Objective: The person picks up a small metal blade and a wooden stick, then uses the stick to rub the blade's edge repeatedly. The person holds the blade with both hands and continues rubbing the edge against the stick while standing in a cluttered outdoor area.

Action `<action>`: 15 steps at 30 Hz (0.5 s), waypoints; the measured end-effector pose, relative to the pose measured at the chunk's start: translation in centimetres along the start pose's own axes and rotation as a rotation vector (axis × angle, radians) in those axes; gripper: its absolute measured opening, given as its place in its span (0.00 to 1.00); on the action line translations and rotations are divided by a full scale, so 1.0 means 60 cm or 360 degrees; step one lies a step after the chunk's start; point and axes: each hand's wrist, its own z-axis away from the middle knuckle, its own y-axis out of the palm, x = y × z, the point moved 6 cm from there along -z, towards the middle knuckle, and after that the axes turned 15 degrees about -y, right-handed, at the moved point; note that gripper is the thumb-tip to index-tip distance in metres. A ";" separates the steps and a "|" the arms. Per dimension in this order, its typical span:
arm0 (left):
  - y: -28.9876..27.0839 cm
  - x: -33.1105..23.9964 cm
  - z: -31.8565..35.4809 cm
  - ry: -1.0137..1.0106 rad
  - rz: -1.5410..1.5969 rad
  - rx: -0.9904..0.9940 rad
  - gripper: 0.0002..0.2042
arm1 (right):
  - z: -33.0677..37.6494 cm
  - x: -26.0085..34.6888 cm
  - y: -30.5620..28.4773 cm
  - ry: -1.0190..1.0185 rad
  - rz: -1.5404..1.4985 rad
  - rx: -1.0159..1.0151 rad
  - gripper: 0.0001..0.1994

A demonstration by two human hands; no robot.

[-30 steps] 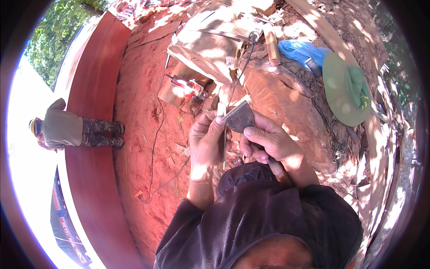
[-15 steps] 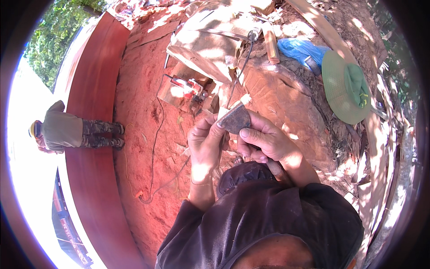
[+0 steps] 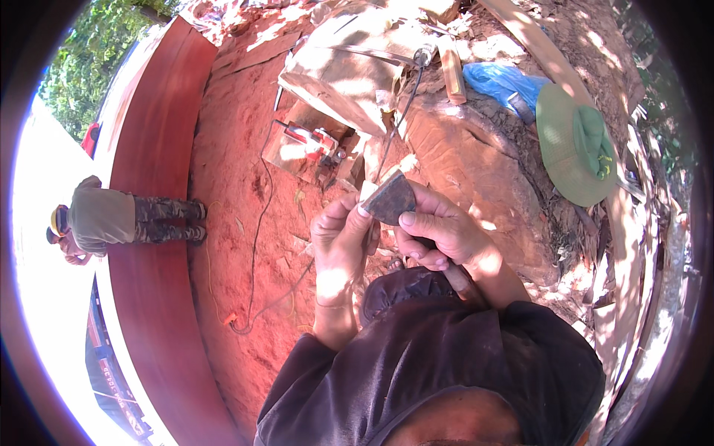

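In front of my chest I hold a dark, worn metal blade (image 3: 392, 201), wedge-shaped with a pale straight edge on its upper left side. My left hand (image 3: 340, 234) pinches the blade's left corner, with the thumb on it. A small whitish patch shows by those fingertips; I cannot tell what it is. My right hand (image 3: 442, 229) grips the right side, thumb on the face and fingers curled beneath. A wooden handle (image 3: 462, 281) runs below my right hand along the forearm; its join to the blade is hidden.
A red power tool (image 3: 316, 143) rests on a wood block, its dark cable (image 3: 256, 245) trailing over reddish ground. Beyond are a large cut log (image 3: 468, 178), a green hat (image 3: 576, 145) and a blue plastic bag (image 3: 502, 83). Left, another person (image 3: 108, 219) bends by a long reddish-brown plank (image 3: 149, 297).
My hands and the blade have barely moved. The other person at the left has shifted slightly, with the head and a hand lower.
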 end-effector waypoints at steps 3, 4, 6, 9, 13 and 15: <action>0.013 0.027 0.018 -0.0234 -0.0399 0.0112 0.05 | -0.001 0.045 -0.044 -0.0196 0.0017 -0.0473 0.17; 0.012 0.043 0.018 -0.0388 -0.0374 0.0078 0.06 | 0.002 0.072 -0.047 -0.0406 -0.0024 -0.0436 0.17; -0.006 0.024 0.011 -0.0089 -0.0037 -0.0020 0.07 | 0.010 0.108 -0.062 -0.0788 -0.0039 -0.0551 0.17; -0.036 0.005 -0.012 0.0010 0.0191 -0.0093 0.10 | 0.004 0.075 -0.044 -0.0420 -0.0010 -0.0268 0.27; -0.022 -0.004 -0.028 -0.0044 0.0269 0.0180 0.11 | -0.011 0.032 -0.015 -0.0240 -0.0141 -0.0106 0.33; -0.005 -0.003 -0.028 -0.0119 0.0444 0.0393 0.12 | -0.012 0.024 -0.002 -0.0197 -0.0106 -0.0066 0.33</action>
